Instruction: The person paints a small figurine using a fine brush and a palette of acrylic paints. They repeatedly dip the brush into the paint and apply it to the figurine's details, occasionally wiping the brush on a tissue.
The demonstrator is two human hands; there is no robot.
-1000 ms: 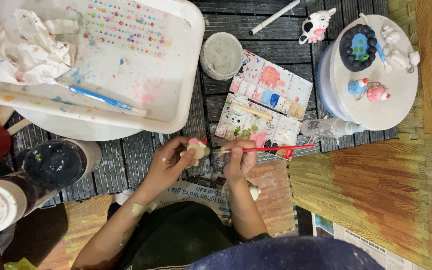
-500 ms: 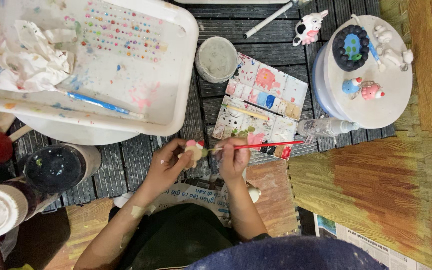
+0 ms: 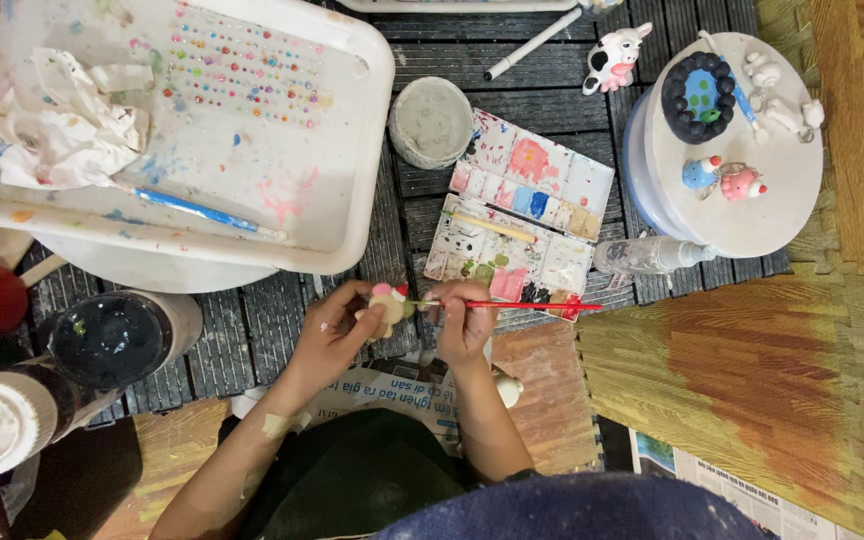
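Observation:
My left hand grips a small cream plaster figurine with pink on its top. My right hand holds a thin red paintbrush sideways, its tip touching the figurine and its handle pointing right. Both hands hover over dark slatted boards just below an open paint palette with many stained wells.
A large white tray with paint dots, crumpled tissue and a blue brush lies at upper left. A grey cup, a cow figurine, a round white lid with small figures, a clear bottle, and dark water jars surround me.
The view has shifted slightly. My hands stay together at the figurine, with the brush tip still against it.

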